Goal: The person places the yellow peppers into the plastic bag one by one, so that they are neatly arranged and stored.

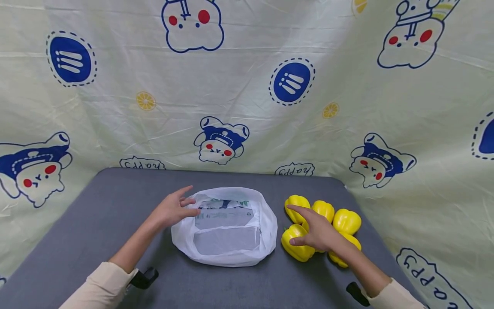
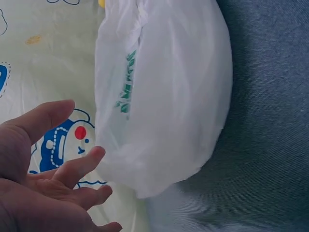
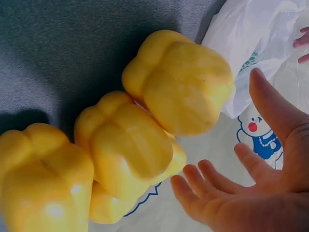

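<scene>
A white plastic bag [image 1: 231,259] stands on the table with its mouth spread wide, and flat grey panels show inside it. My left hand [image 1: 175,210] hovers by the bag's upper left rim, fingers spread; the left wrist view shows it apart from the bag [image 2: 174,101] and holding nothing. Over a cluster of yellow bell peppers to the right of the bag is my right hand [image 1: 318,231], thumb and fingers apart. In the right wrist view the nearest bell pepper [image 3: 183,87] lies off the fingertips, and that hand holds nothing. The hand hides part of the cluster.
The grey table [image 1: 77,240] has its far edge against a pale patterned curtain [image 1: 247,86], which also hangs at both sides. Several bell peppers [image 1: 346,222] lie close to the table's right edge. Black straps [image 1: 144,278] show at both wrists.
</scene>
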A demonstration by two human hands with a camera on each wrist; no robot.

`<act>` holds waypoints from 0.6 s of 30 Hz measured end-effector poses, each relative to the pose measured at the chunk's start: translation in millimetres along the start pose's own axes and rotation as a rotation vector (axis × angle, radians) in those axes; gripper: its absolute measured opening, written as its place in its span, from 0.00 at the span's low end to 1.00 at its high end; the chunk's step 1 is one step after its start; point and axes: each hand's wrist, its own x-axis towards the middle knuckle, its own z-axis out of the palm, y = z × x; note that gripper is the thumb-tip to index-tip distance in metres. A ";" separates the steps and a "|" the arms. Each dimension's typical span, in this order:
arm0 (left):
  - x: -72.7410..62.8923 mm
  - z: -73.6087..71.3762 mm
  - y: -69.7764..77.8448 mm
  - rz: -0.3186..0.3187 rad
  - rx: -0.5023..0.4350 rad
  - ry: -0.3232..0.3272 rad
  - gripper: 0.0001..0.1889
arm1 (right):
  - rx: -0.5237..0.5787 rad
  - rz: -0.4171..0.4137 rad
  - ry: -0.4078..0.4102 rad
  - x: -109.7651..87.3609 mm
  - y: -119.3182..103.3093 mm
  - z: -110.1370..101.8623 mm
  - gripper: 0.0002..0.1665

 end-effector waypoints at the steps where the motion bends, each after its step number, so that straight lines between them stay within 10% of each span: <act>1: 0.5 1.1 -1.9 -0.005 0.006 0.008 0.48 | 0.003 -0.003 -0.005 -0.2 0.2 -0.2 0.56; 18: 7.4 4.1 -20.4 -0.009 -0.003 0.061 0.36 | 0.012 -0.031 -0.133 -2.2 4.6 -2.8 0.53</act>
